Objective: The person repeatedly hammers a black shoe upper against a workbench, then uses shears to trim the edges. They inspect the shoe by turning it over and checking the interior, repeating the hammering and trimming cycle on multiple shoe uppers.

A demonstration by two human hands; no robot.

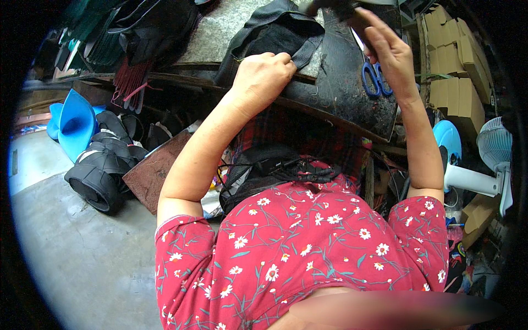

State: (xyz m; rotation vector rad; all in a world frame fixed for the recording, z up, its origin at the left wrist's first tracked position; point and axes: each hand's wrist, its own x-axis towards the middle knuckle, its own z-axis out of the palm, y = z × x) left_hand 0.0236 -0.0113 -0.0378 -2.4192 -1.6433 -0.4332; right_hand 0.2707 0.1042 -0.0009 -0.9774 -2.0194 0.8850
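Note:
At the workbench's near edge, my left hand (pixel 264 78) is closed on the near edge of a black leather-like piece (pixel 280 36) with a dark inner side. The piece lies on a grey speckled stone slab (pixel 218 34). Raised at the upper right, my right hand (pixel 389 54) has its fingers closed around a dark hammer-like tool (pixel 342 9). That tool is partly cut off by the top of the picture, so its exact kind is unclear. Scissors with blue handles (pixel 376 80) lie on the dark bench top just under my right hand.
Black goods (pixel 151 33) are heaped at the bench's far left. Black moulded pieces (pixel 98 176) and blue sheets (pixel 77 126) lie on the left, near a brown board (pixel 154 173). Stacked cardboard boxes (pixel 459 93) and a white fan (pixel 492 154) stand on the right.

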